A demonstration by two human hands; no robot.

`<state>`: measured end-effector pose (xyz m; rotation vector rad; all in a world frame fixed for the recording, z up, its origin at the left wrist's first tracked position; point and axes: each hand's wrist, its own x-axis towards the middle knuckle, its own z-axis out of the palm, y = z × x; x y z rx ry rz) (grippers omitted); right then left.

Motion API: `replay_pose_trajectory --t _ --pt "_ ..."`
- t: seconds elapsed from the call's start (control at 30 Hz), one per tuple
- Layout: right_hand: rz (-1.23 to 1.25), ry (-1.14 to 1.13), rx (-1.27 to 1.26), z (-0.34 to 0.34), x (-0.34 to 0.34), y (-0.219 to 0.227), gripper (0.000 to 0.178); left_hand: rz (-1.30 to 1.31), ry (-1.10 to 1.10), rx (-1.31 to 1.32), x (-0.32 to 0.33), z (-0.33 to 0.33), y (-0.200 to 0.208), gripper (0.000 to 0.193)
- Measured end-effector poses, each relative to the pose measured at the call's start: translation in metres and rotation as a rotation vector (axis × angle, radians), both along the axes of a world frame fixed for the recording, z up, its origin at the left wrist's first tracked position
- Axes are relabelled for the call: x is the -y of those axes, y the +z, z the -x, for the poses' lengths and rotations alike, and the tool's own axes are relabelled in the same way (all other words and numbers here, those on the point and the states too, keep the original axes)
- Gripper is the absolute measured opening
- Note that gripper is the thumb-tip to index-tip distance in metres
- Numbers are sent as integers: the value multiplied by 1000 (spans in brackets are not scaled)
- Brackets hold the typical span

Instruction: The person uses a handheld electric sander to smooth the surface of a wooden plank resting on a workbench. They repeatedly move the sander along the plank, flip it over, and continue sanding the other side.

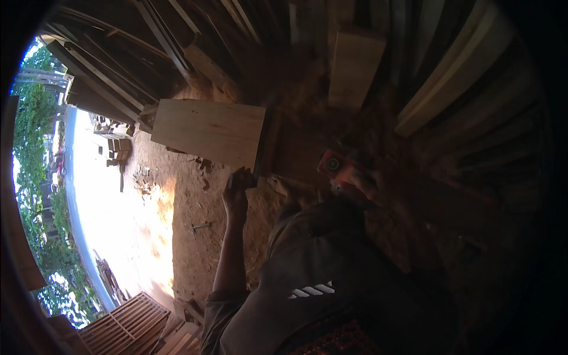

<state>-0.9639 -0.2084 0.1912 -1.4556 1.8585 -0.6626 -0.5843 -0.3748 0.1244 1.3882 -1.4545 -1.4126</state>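
My left hand is at the near right corner of a broad, pale wooden board. Its fingers are curled round something dark by the board's edge, too dim to make out. To the right, my right hand grips a red power tool with a round dark knob, which looks like an electric planer. Deep shade covers the tool's underside and the surface beneath it. Part of a bare foot shows between the two hands.
Long planks and a shorter pale board lean at the far side and right. Stacked wood blocks stand in sunlight at left. A slatted wooden frame lies at lower left. Scraps and a small hammer-like tool dot the dirt floor.
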Motion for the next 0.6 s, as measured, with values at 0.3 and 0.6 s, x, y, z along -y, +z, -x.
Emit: replay_pose_trajectory --t 0.3,0.6 --pt "-292 3 -20 7 -9 -54 57 85 -12 186 2 12 14 29" --pt "-497 108 287 27 -7 -47 38 112 -33 234 2 9 8 26"
